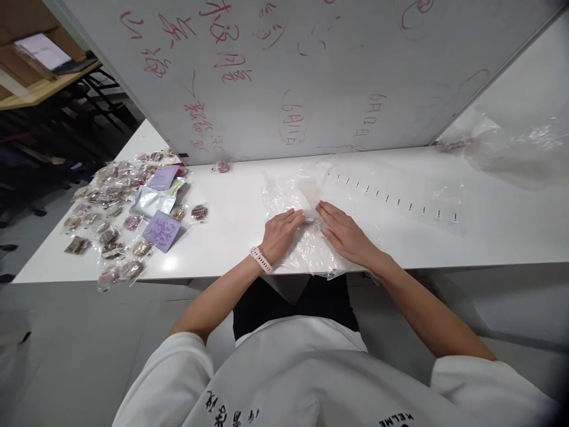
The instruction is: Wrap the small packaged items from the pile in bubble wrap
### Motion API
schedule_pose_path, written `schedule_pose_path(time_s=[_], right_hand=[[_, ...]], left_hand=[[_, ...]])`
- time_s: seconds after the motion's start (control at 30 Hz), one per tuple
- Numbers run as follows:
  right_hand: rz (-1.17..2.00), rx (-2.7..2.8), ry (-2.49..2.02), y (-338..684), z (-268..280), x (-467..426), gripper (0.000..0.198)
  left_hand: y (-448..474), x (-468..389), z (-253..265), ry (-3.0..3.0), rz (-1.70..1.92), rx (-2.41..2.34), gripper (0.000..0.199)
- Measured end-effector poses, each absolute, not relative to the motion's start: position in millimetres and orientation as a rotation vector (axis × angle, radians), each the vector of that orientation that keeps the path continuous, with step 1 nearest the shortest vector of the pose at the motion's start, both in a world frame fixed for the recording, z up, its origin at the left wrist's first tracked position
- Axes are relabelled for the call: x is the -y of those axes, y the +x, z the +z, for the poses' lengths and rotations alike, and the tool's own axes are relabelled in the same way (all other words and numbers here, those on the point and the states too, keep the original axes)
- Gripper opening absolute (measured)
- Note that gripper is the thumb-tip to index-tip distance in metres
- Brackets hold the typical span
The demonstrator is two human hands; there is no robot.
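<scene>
Crumpled clear plastic film (pixel 306 249) lies on the white table in front of me, its near edge hanging slightly over the front. My left hand (pixel 283 232), with a pale band on the wrist, presses on the film with its fingers curled together. Beside it, my right hand (pixel 344 232) lies on the film with its fingers stretched out towards the left hand. A small pinkish item (pixel 311 220), partly covered by film, sits between the two hands; its kind is unclear. To the right, the film spreads flat and has a row of small dark marks (pixel 387 198).
Many small wrapped pieces (pixel 118 184) are heaped on the table's left, with purple cards (pixel 162 230) and a silver pouch (pixel 153 202). One wrapped piece (pixel 222 167) sits by the whiteboard (pixel 267 77) along the back. More clear plastic (pixel 524 148) is bunched at the far right.
</scene>
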State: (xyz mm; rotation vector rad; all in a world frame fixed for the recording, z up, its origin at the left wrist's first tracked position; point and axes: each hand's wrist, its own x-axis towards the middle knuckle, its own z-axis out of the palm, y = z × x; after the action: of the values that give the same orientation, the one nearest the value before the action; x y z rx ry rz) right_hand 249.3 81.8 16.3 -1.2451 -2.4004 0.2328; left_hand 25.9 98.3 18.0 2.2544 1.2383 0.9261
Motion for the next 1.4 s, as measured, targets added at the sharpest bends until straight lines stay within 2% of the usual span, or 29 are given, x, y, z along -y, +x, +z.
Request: schedule_pose_path(time_s=[0.17, 0.37, 0.53, 0.67, 0.87, 0.9, 1.0, 1.07, 1.2, 1.33, 1.4], right_hand=[[0.316, 2.485, -1.062, 238, 10, -97, 0.057], [0.254, 2.511, -1.085, 232, 12, -104, 0.051], [0.259, 2.54, -1.056, 234, 14, -109, 0.047], [0.32, 2.549, -1.011, 235, 15, -113, 0.051], [0.179, 2.537, -1.052, 234, 11, -111, 0.044], [0.148, 2.538, -1.054, 234, 10, -110, 0.043], [0.104, 2.535, -1.054, 232, 9, -109, 0.043], [0.115, 2.528, -1.042, 232, 10, -110, 0.042], [0.201, 2.519, -1.034, 230, 15, -115, 0.042], [0.337, 2.53, -1.122, 229, 24, -122, 0.035], [0.4, 2.527, -1.151, 229, 29, -127, 0.031]], left_hand=[[25, -98, 18, 2.106, 0.899, -1.244, 0.024], [25, -98, 18, 1.975, 0.982, -1.189, 0.02], [20, -99, 27, 1.969, 1.045, -1.121, 0.026], [15, -105, 29, 1.821, 1.096, -1.155, 0.014], [6, -109, 24, 1.975, 0.888, -1.326, 0.007], [3, -107, 23, 1.997, 0.899, -1.382, 0.008], [-5, -98, 24, 1.98, 1.082, -1.589, 0.026], [-4, -92, 26, 1.92, 1.164, -1.586, 0.028], [11, -95, 31, 1.844, 1.018, -1.206, 0.028], [18, -118, 37, 1.893, 0.862, -1.223, 0.022], [14, -131, 39, 1.993, 0.781, -1.218, 0.026]])
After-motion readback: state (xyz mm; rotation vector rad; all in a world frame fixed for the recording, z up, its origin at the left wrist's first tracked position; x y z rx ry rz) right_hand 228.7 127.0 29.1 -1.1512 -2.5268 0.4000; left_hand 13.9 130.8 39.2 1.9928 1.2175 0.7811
